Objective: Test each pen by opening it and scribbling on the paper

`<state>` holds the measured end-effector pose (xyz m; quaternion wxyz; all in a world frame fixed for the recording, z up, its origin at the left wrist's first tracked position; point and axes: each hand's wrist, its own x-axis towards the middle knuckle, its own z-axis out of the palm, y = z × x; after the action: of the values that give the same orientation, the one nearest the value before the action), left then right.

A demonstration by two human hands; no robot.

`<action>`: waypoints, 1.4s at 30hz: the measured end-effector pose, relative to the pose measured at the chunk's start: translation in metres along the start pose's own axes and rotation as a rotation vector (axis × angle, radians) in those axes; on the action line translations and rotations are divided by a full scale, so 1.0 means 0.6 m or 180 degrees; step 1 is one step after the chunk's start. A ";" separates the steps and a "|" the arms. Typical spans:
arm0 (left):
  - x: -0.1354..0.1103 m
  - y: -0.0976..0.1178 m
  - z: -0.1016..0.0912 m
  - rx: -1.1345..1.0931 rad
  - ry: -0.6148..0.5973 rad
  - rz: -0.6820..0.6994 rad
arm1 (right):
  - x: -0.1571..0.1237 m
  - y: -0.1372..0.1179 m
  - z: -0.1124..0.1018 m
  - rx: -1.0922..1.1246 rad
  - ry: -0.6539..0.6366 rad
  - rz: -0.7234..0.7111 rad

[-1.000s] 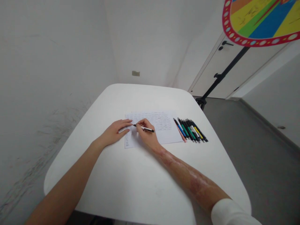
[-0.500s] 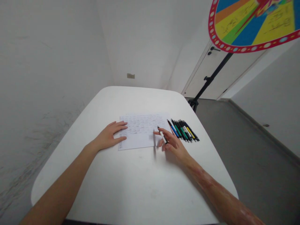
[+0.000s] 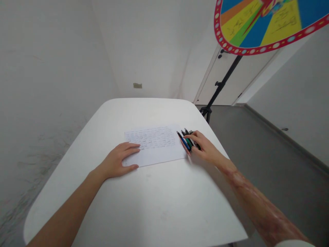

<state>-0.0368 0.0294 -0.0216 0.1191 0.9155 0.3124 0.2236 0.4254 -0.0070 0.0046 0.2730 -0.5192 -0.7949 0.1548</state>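
Note:
A sheet of paper (image 3: pixel 154 144) covered in handwritten lines lies on the white table (image 3: pixel 144 206). My left hand (image 3: pixel 119 163) rests flat on the sheet's near left corner, fingers stretched out. A row of several pens (image 3: pixel 185 139) with black, blue and green barrels lies just right of the sheet. My right hand (image 3: pixel 204 146) lies over that row, its fingers curled down onto the pens and hiding most of them. The white and black pen it carried does not show beneath the hand.
A colourful prize wheel (image 3: pixel 264 24) on a black stand (image 3: pixel 218 89) rises beyond the table's far right corner. A white wall runs along the left, and a door (image 3: pixel 231 85) stands behind the stand. Grey floor lies to the right.
My right hand, holding a pen, left the middle of the sheet and travelled right to the row of pens. My left hand stayed on the paper. The view swung left.

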 end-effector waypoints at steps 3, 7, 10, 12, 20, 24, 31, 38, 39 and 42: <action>0.005 0.006 0.002 -0.0013 -0.0149 0.0065 | 0.015 0.011 0.001 -0.0410 -0.0179 -0.0041; 0.006 0.006 0.000 -0.0031 -0.0204 0.0065 | 0.025 0.017 0.013 -0.0515 -0.0283 -0.0080; 0.004 0.004 -0.002 -0.0014 -0.0201 0.0055 | 0.024 0.016 0.019 -0.0471 -0.0150 -0.0072; 0.002 0.002 -0.003 0.0042 -0.0171 0.0047 | 0.018 0.017 0.022 -0.0485 0.0075 -0.0002; -0.002 -0.003 0.001 0.0145 -0.0117 0.0062 | -0.008 0.006 0.042 -0.0918 0.0890 0.0453; -0.001 -0.003 0.002 0.0124 -0.0079 0.0040 | 0.004 -0.005 0.054 -0.1313 0.0745 0.0462; -0.001 -0.003 0.002 0.0068 -0.0071 0.0016 | 0.024 -0.017 0.066 -0.1290 0.0769 0.0601; 0.000 -0.004 0.000 0.0047 -0.0108 0.0036 | 0.000 0.002 0.063 -0.1147 0.0970 0.0802; 0.000 -0.005 -0.001 0.0037 -0.0115 0.0018 | -0.005 0.006 0.065 -0.1160 0.0927 0.0857; -0.001 -0.005 -0.001 0.0043 -0.0120 -0.0019 | -0.017 0.016 0.071 -0.1205 0.0856 0.1034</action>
<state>-0.0391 0.0313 -0.0224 0.1194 0.9195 0.3143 0.2039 0.4103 -0.0108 -0.0374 0.2459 -0.6974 -0.6727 -0.0249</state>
